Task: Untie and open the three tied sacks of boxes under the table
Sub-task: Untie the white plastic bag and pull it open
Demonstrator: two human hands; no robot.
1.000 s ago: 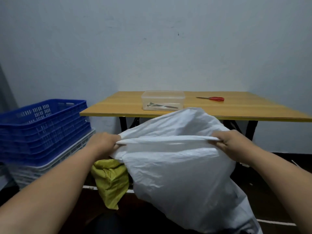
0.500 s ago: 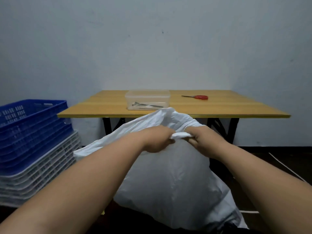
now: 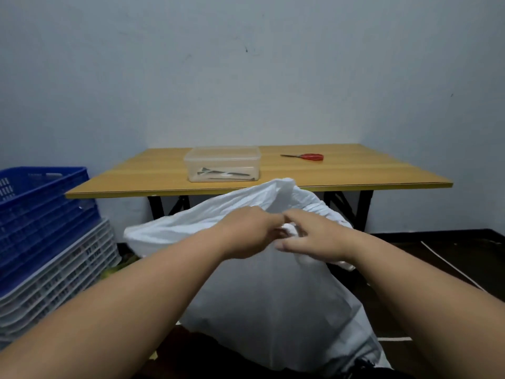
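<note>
From the head camera, the only view, a large white sack (image 3: 273,305) stood on the dark floor directly in front of the person, on the near side of the wooden table (image 3: 382,173) rather than beneath it, its gathered mouth rising to about the table's front edge. The left hand (image 3: 247,233) was closed in a fist around bunched fabric at the neck of the sack, while the right hand (image 3: 314,236) met it knuckle to knuckle, its thumb and forefinger pinching a small white wad of the same material and its other fingers loosely extended. Whether a knot or cord sat between them could not be told, as the hands covered that spot. The sack looked like thin woven plastic: soft, crinkly, probably slippery under dry fingers, and limp at the top where it held no contents. Its lower body seemed fuller, so it likely would be bulky to shift though perhaps not very heavy. The best hold appeared to be the twisted neck itself, one hand anchoring the gather while the other worked the tie loose. On the table a clear plastic container (image 3: 222,164) and red-handled scissors (image 3: 307,156) lay well apart; stacked blue crates (image 3: 41,212) stood to the left.
</note>
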